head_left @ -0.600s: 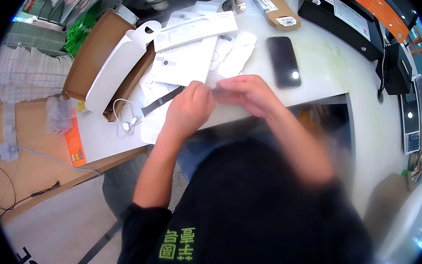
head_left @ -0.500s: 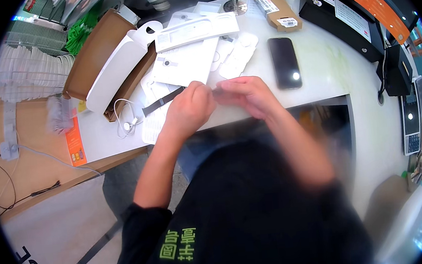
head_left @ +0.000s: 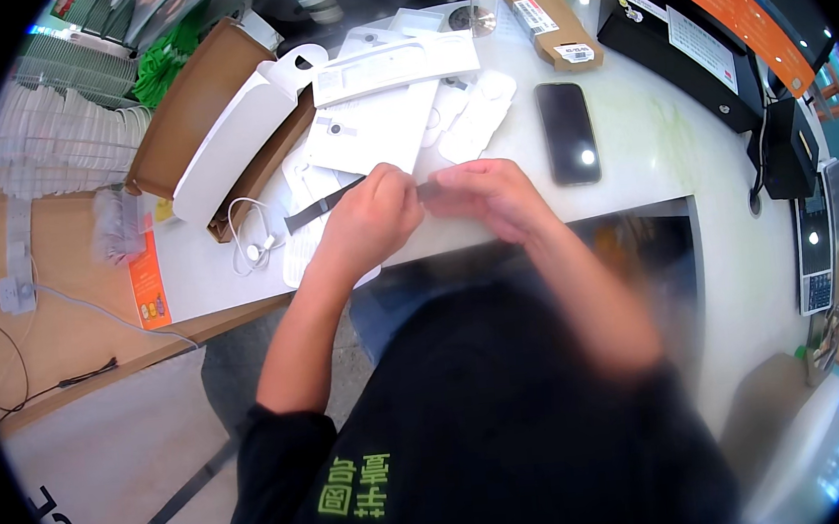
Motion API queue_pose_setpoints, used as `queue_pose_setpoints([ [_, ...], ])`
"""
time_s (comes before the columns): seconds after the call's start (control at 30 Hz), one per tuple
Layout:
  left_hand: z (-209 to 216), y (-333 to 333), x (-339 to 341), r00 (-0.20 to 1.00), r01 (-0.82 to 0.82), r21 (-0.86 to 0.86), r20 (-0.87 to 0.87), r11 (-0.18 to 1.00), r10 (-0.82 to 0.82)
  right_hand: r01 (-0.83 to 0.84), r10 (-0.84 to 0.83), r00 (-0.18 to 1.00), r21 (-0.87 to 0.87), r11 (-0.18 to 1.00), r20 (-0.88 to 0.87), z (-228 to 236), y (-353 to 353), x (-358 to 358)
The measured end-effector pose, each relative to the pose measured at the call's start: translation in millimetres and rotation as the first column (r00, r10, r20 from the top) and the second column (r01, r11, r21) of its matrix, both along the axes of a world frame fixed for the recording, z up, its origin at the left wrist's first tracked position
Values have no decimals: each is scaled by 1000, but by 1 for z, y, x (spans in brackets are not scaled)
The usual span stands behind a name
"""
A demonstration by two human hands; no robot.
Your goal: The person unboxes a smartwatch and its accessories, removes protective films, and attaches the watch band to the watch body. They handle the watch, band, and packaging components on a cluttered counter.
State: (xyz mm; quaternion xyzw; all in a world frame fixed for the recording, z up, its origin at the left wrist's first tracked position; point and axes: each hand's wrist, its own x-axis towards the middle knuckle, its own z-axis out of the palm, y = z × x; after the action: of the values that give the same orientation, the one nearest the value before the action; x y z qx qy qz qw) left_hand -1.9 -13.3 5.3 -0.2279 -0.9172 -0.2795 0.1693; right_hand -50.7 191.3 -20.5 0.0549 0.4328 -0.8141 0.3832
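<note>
Over the front edge of the white table, my left hand point(head_left: 373, 218) is closed around a dark grey watch band point(head_left: 313, 212). One flat end of the band sticks out to the left of the fist. My right hand point(head_left: 494, 199) faces it a short way off, thumb and fingers pinched together at a small dark piece between the two hands. Whether that piece is the band's other end is hidden by the fingers. Under and behind the left hand lie white papers and card packaging point(head_left: 369, 137). A coiled white charging cable point(head_left: 257, 248) rests beside the band.
A black phone point(head_left: 568, 134) lies right of my hands. Behind them are a long white box point(head_left: 398, 67) and a small brown carton point(head_left: 554, 26). An opened brown box point(head_left: 192, 112) with a white insert stands at left; a black machine point(head_left: 686, 54) stands at right.
The view has shifted slightly. Both hands keep nearly the same pose, still close together with the watch band in the left.
</note>
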Motion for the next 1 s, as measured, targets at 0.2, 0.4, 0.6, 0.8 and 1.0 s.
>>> queue_pose_setpoints([
  [0.2, -4, -8, 1, 999, 6, -9, -31, 1000, -7, 26, -26, 999, 7, 1000, -25, -2, -8, 0],
  [0.4, 9, -2, 7, 963, 5, 7, 271, 1000, -7, -12, 11, 998, -15, 1000, -68, -11, 2, -6],
  [0.6, 4, -12, 10, 941, 87, 207, 304, 975, -149, -158, 162, 978, 38, 987, -131, -13, 9, -8],
  [0.8, -6, -17, 11, 939, 72, 269, 307, 960, -157, -170, 171, 979, 15, 985, -108, -10, 1, -11],
  [1.0, -12, -16, 13, 992, -10, 173, 128, 985, -12, -94, 95, 992, 20, 995, -82, -10, -12, -9],
])
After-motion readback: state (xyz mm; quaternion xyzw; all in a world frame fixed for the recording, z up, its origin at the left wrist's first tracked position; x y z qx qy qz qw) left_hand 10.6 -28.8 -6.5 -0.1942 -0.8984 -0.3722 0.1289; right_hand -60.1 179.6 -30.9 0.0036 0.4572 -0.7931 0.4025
